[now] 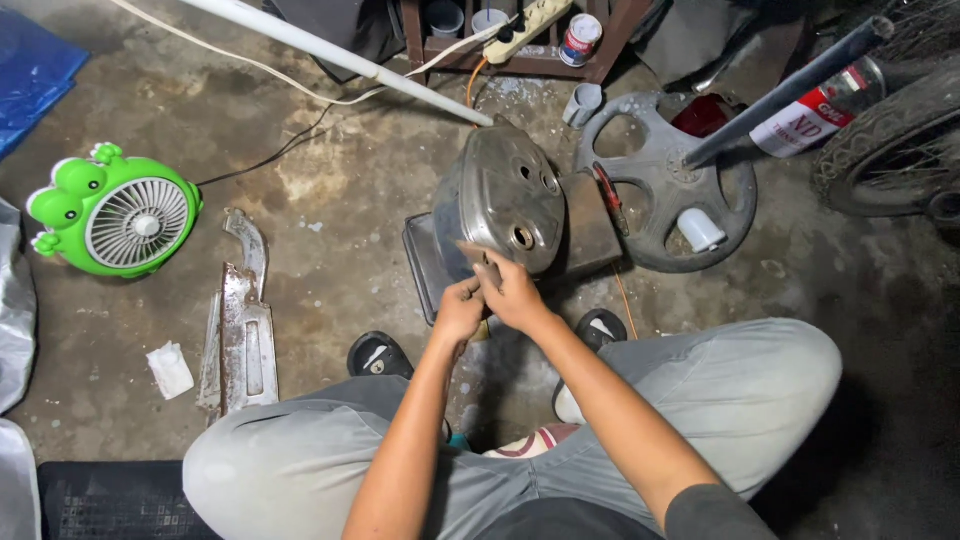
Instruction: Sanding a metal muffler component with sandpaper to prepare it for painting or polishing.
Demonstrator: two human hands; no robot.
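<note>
Head view: both hands, left hand (460, 305) and right hand (512, 290), pinch together at the grey metal cover's (500, 195) lower edge, seemingly working a small fitting that needs careful fingers.

Two hands: left hand (459, 308) and right hand (512, 290), both at one grey metal cover (500, 195). One green frog-shaped fan (115, 215), one wheel rim (668, 180), one tyre (890, 150), one power strip (527, 28), one rusty metal bracket (238, 335). Two black sandals, left sandal (379, 355) and right sandal (601, 328), plus one white can (580, 38).

White-and-red labelled bottle (822, 112) at right; small labelled can (580, 38) on rack.
</note>
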